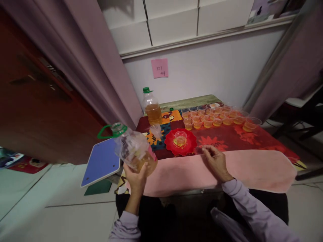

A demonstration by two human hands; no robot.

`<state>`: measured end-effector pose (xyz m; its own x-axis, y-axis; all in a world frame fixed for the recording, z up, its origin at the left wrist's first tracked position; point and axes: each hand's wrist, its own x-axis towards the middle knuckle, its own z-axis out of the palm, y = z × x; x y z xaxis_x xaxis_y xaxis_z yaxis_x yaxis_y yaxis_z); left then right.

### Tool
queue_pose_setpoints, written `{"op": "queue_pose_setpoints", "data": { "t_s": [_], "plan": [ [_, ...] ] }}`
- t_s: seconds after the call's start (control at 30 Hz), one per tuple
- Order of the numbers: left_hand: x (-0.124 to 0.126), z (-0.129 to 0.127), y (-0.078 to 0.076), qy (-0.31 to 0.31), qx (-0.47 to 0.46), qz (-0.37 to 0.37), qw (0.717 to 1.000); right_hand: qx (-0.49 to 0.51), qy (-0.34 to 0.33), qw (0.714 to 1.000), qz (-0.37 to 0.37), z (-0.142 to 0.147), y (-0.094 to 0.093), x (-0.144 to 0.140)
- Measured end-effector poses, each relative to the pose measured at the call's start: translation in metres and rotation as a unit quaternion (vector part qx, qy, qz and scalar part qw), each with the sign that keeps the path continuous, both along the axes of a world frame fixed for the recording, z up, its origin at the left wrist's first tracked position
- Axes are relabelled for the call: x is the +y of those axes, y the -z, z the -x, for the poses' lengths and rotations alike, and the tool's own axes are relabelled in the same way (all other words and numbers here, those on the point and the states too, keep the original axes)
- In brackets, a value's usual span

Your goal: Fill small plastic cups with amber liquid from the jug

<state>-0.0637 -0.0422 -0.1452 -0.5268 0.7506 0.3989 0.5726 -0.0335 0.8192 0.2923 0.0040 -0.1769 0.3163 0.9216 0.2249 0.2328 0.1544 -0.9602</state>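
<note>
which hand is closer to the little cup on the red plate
Right. The right hand rests on the pink cloth just right of the red plate holding the cup; the left hand holds a bottle farther left.

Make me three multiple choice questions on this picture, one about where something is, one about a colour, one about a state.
1. Where does the lone cup stand?
A. on the red plate
B. on the pink cloth
C. on the blue board

2. What colour is the cap of the standing bottle?
A. white
B. green
C. red

3. How is the bottle in the left hand held?
A. upright and capped
B. lying flat on the table
C. tilted, mouth open

Answers:
1. A, the cup sits in the middle of the red plate.
2. B, a green cap tops the bottle at the back of the table.
3. C, the left hand holds it slanted off the table, its mouth open and a green ring at its neck; the right hand rests by the plate.
</note>
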Motion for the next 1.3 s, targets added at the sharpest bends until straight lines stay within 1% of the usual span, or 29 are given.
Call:
{"op": "queue_pose_setpoints", "data": {
  "t_s": [0.07, 0.13, 0.2, 0.27, 0.37, 0.43, 0.5, 0.57, 0.6, 0.67, 0.73, 0.8, 0.87, 0.93, 0.97, 1.03, 1.13, 1.2, 1.3],
  "plan": [
    [-0.002, -0.001, 0.007, -0.007, -0.031, -0.004, 0.999, -0.009, -0.018, 1.000, -0.016, 0.006, -0.008, 0.006],
    [-0.002, 0.000, 0.009, -0.009, -0.047, 0.000, 0.999, -0.046, -0.042, 0.997, -0.035, 0.014, -0.020, 0.018],
    [-0.001, 0.002, 0.008, -0.007, -0.045, 0.004, 0.999, -0.117, -0.060, 0.990, -0.057, 0.024, -0.034, 0.034],
    [-0.001, 0.003, 0.008, -0.005, -0.044, 0.007, 0.999, -0.212, -0.072, 0.973, -0.060, 0.035, -0.047, 0.053],
    [0.000, 0.005, 0.007, 0.002, -0.053, 0.009, 0.999, -0.349, -0.082, 0.933, -0.006, 0.052, -0.060, 0.080],
    [0.000, 0.006, 0.006, 0.004, -0.056, 0.013, 0.998, -0.408, -0.084, 0.908, 0.041, 0.063, -0.065, 0.091],
    [0.000, 0.006, 0.005, 0.008, -0.055, 0.015, 0.998, -0.437, -0.086, 0.892, 0.070, 0.071, -0.068, 0.096],
    [0.000, 0.005, 0.003, 0.012, -0.054, 0.014, 0.998, -0.447, -0.092, 0.887, 0.072, 0.076, -0.071, 0.097],
    [0.000, 0.005, 0.003, 0.013, -0.054, 0.011, 0.998, -0.443, -0.092, 0.890, 0.065, 0.077, -0.072, 0.096],
    [0.001, 0.005, 0.003, 0.013, -0.053, 0.006, 0.998, -0.409, -0.088, 0.907, 0.051, 0.072, -0.075, 0.096],
    [0.002, 0.006, 0.005, 0.012, -0.048, 0.006, 0.999, -0.342, -0.084, 0.935, 0.046, 0.056, -0.078, 0.097],
    [0.004, 0.007, 0.009, 0.012, -0.053, -0.001, 0.999, -0.268, -0.076, 0.959, 0.056, 0.029, -0.079, 0.100],
    [0.007, 0.009, 0.014, 0.010, -0.078, -0.022, 0.997, -0.216, -0.048, 0.973, 0.072, -0.008, -0.080, 0.104],
    [0.011, 0.011, 0.018, 0.011, -0.108, -0.046, 0.993, -0.201, 0.003, 0.975, 0.090, -0.051, -0.079, 0.107],
    [0.012, 0.012, 0.020, 0.009, -0.117, -0.054, 0.992, -0.214, 0.032, 0.971, 0.103, -0.073, -0.077, 0.109],
    [0.014, 0.013, 0.022, 0.004, -0.122, -0.062, 0.991, -0.267, 0.101, 0.949, 0.131, -0.114, -0.073, 0.110],
    [0.015, 0.014, 0.024, 0.003, -0.114, -0.082, 0.990, -0.331, 0.188, 0.910, 0.167, -0.160, -0.063, 0.110],
    [0.015, 0.016, 0.025, 0.012, -0.108, -0.097, 0.989, -0.346, 0.217, 0.892, 0.194, -0.177, -0.054, 0.110],
    [0.015, 0.019, 0.027, 0.021, -0.100, -0.100, 0.990, -0.338, 0.238, 0.882, 0.226, -0.185, -0.043, 0.114]
  ]
}}
